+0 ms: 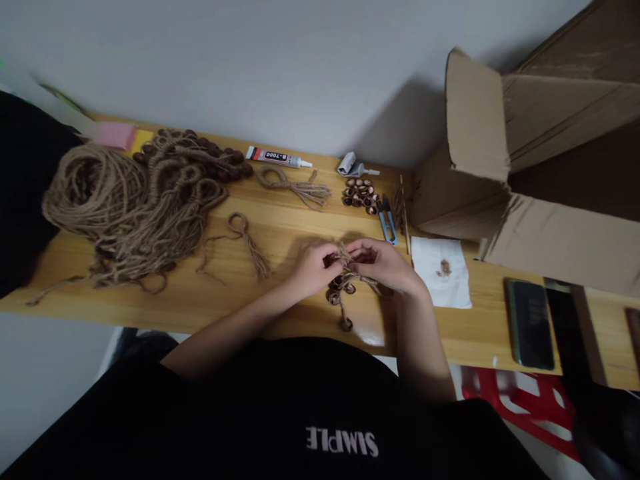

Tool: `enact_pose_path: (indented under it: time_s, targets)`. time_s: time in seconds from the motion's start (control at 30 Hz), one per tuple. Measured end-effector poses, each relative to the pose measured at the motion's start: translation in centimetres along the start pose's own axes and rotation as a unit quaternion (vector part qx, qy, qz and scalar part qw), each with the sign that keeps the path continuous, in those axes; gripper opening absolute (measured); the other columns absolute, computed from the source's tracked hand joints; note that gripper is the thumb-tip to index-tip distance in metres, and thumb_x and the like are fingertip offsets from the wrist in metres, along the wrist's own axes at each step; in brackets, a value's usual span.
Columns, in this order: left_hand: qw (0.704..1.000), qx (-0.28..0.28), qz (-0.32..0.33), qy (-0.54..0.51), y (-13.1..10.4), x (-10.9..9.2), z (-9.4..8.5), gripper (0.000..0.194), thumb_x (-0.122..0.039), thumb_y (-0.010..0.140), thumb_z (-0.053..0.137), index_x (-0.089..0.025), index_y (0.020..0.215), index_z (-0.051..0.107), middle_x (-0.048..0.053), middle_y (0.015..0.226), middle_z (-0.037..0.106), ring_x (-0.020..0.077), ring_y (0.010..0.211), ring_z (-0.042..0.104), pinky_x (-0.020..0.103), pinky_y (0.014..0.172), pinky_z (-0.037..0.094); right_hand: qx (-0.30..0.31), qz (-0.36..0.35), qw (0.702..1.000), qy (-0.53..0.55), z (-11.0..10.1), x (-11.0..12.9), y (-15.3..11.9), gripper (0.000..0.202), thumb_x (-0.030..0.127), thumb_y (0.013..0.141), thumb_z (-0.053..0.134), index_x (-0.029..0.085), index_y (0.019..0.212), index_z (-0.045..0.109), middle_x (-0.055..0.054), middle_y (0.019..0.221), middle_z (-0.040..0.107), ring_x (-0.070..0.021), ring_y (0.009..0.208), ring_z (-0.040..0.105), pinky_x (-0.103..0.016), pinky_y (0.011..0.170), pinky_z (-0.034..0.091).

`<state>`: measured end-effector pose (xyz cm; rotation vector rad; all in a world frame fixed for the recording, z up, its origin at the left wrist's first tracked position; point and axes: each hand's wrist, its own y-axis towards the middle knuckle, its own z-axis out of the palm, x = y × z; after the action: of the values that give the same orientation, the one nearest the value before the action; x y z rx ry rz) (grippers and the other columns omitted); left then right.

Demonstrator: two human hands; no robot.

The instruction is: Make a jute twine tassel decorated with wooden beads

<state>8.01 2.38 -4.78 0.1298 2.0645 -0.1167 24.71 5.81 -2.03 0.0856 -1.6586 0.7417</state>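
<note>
**Coarse twine (344,253) pinched at centre**

Left hand (316,268) and right hand (384,265) both grip the fibrous twine mid-frame; dark rounded pieces (334,296), apparently shells, sit along its strands. Shaggy coiled cord (135,200) heaps at left; blue-handled snips (388,227) lie right of centre.

- Left arm (235,327) reaches slantwise inward from the lower left, its wrist nearly straight.
- Left grip (314,268) is curled, thumb and forefinger drawn together in a pinch.
- Right arm (424,340) stands steeper, its wrist bent inward.
- Right grip (384,265) points left, fingers bent, thumb beneath them.
- Both sets of fingertips nearly meet in front of the torso.
</note>
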Motion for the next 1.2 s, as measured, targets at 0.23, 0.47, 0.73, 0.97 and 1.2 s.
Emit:
enact_pose_path:
  time_s: [0.23,0.47,0.73,0.97,1.2]
  targets:
    - [1.000,-0.012,-0.010,-0.009,-0.04,0.04,0.18,0.011,-0.010,0.071,0.060,-0.016,0.078,0.067,0.003,0.077,0.069,0.0150,0.070,0.060,0.025,0.063,0.047,0.008,-0.021,1.000,-0.010,-0.18,0.02,-0.15,0.025,0.012,0.059,0.062,0.016,0.083,0.064,0.001,0.074,0.064,-0.0093,0.065,0.058,-0.024,0.063,0.047]
    - [1.000,-0.017,0.002,-0.026,-0.06,0.24,0.18,0.013,-0.009,0.071,0.060,-0.016,0.081,0.065,0.003,0.079,0.068,0.0150,0.073,0.061,0.026,0.067,0.048,-0.002,-0.012,1.000,0.001,-0.43,-0.30,-0.02,0.026,0.012,0.059,0.066,0.017,0.084,0.064,0.001,0.074,0.064,-0.0100,0.066,0.058,-0.026,0.064,0.048]
    - [1.000,0.007,0.001,0.006,-0.07,-0.26,-0.04,0.012,-0.020,0.075,0.067,-0.016,0.068,0.058,0.000,0.066,0.059,0.0122,0.063,0.052,0.024,0.059,0.040,0.001,-0.023,1.000,-0.011,-0.43,-0.15,-0.07,0.026,0.016,0.060,0.069,0.016,0.085,0.064,0.001,0.075,0.063,-0.0097,0.067,0.058,-0.025,0.065,0.047]
    - [0.999,0.011,0.004,0.035,0.07,-0.38,-0.24,0.017,-0.015,0.074,0.062,-0.016,0.061,0.052,-0.002,0.060,0.052,0.0116,0.059,0.046,0.024,0.057,0.036,-0.002,-0.020,1.000,-0.012,-0.35,-0.04,-0.16,0.022,0.020,0.062,0.068,0.016,0.083,0.063,0.001,0.072,0.063,-0.0092,0.062,0.056,-0.023,0.058,0.044]
    - [1.000,-0.008,0.013,-0.011,0.02,-0.19,0.01,0.007,-0.016,0.074,0.064,-0.016,0.069,0.060,0.001,0.068,0.062,0.0137,0.066,0.055,0.025,0.062,0.043,-0.004,-0.005,1.000,-0.004,-0.37,0.07,-0.17,0.017,0.019,0.062,0.069,0.016,0.078,0.066,0.001,0.071,0.065,-0.0090,0.062,0.056,-0.023,0.058,0.044]
